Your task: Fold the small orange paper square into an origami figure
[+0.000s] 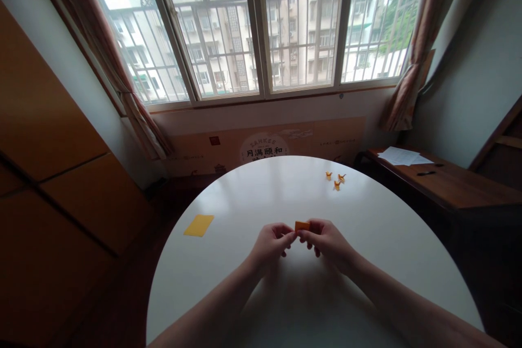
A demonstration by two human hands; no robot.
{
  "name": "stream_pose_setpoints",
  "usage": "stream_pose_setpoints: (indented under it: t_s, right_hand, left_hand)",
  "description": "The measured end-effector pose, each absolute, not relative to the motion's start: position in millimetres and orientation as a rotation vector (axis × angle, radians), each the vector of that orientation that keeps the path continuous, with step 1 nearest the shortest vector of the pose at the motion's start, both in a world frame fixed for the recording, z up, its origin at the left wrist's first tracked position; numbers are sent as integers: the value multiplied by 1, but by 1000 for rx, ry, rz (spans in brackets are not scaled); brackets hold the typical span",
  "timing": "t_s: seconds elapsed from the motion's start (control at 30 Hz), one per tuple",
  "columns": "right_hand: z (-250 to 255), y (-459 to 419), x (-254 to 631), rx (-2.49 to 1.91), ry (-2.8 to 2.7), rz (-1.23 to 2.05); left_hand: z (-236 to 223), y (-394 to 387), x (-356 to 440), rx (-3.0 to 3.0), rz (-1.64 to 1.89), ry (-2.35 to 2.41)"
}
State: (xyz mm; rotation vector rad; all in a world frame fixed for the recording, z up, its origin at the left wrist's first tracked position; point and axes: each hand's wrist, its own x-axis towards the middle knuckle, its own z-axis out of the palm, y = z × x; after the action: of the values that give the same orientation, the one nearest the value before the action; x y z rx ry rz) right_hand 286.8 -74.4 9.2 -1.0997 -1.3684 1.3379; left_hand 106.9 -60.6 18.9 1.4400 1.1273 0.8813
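Observation:
A small folded piece of orange paper [302,225] is held up between my two hands, over the middle of the white round table [228,283]. My right hand [326,238] pinches it from the right, thumb in front. At its lower left corner, my left hand [272,240] has thumb and forefinger closed on the edge. Farther back on the right stand three small folded orange paper figures [337,185], which look like birds. Toward the left edge of the table lies a flat stack or sheet of yellow-orange square paper [199,225].
Beyond the table's right side, a wooden bench or low table [452,185] carries white sheets of paper [403,156] and a dark slim object [426,173]. A printed cardboard panel [261,141] stands under the window. Wooden cabinets [53,174] are at the left.

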Motion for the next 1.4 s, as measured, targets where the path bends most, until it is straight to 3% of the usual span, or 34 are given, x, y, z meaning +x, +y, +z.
stream_pose_setpoints:
  t_s: [1.4]
  right_hand:
    - [7,-74,291,-1064,-1487,1273]
  left_hand:
    - [23,-65,109,1536,1018,1151]
